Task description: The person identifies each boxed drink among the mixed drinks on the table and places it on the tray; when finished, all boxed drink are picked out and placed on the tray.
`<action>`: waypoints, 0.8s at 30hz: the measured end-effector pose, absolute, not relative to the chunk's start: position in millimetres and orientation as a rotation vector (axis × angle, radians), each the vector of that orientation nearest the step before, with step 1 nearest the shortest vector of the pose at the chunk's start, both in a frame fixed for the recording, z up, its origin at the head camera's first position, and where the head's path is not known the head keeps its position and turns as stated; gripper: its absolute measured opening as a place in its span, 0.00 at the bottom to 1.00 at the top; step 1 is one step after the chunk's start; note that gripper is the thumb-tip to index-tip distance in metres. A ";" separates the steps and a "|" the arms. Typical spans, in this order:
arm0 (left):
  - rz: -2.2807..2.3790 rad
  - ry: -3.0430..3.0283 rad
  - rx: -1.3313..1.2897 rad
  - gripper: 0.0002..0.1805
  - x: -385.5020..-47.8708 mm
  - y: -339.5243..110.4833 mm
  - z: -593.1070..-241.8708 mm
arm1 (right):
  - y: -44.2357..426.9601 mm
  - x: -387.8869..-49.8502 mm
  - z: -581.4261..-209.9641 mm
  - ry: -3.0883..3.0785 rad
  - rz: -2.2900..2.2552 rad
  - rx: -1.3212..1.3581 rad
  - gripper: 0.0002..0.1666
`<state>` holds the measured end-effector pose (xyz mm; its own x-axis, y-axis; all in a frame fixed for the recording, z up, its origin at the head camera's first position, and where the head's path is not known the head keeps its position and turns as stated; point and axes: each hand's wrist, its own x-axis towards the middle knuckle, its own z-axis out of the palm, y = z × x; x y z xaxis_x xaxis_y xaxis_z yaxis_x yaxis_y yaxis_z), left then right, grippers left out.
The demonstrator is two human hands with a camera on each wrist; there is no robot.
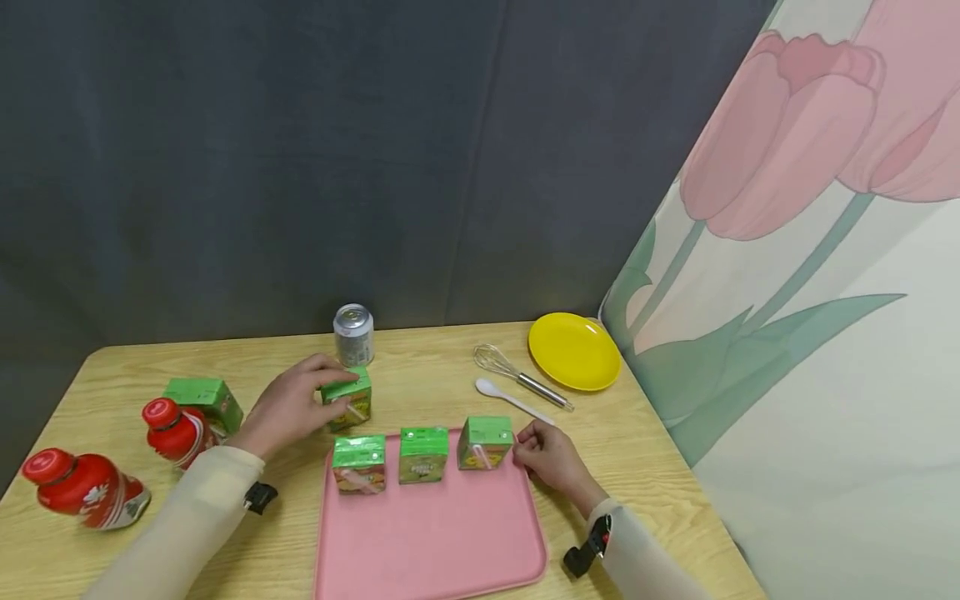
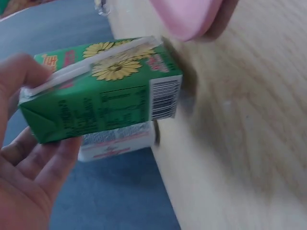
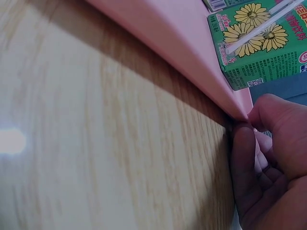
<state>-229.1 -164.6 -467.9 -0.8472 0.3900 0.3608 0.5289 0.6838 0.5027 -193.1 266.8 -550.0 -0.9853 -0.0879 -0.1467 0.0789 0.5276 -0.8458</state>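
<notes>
My left hand (image 1: 294, 402) grips a green drink carton (image 2: 100, 91) between thumb and fingers, with a straw stuck on its side. That carton is just in front of a silver can (image 1: 353, 335), beyond the tray's far left corner. The pink tray (image 1: 431, 546) carries three more green drink cartons in a row along its far edge: left (image 1: 359, 465), middle (image 1: 423, 456) and right (image 1: 484, 443). At the tray's far right corner my right hand (image 1: 553, 460) pinches the rim, as the right wrist view shows, beside the right carton.
Two red bottles, one nearer (image 1: 90, 490) and one farther (image 1: 176, 431), stand on the left of the wooden table (image 1: 420, 379). Another green carton (image 1: 206, 400) is behind the farther bottle. Back right lie a whisk (image 1: 521, 377), a white spoon (image 1: 512, 400) and a yellow plate (image 1: 573, 352).
</notes>
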 end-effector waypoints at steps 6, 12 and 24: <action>-0.922 -2.458 -0.767 0.20 -219.2 -165.7 -432.4 | 268.7 -189.8 -549.8 2.619 -1.444 0.017 0.10; -1.053 -2.389 -0.915 0.20 -196.5 -146.8 -386.6 | 268.8 -190.0 -551.6 2.616 -1.449 0.045 0.10; -1.325 -2.286 -1.245 0.18 -139.3 -66.6 -374.9 | 263.2 -193.1 -551.9 2.646 -1.410 0.031 0.10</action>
<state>-139.3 -66.6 -374.9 -0.6167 0.5596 0.5536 0.7585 0.2347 0.6079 -193.1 263.2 -551.9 -0.9896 -0.0490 -0.1352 0.0849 0.5598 -0.8243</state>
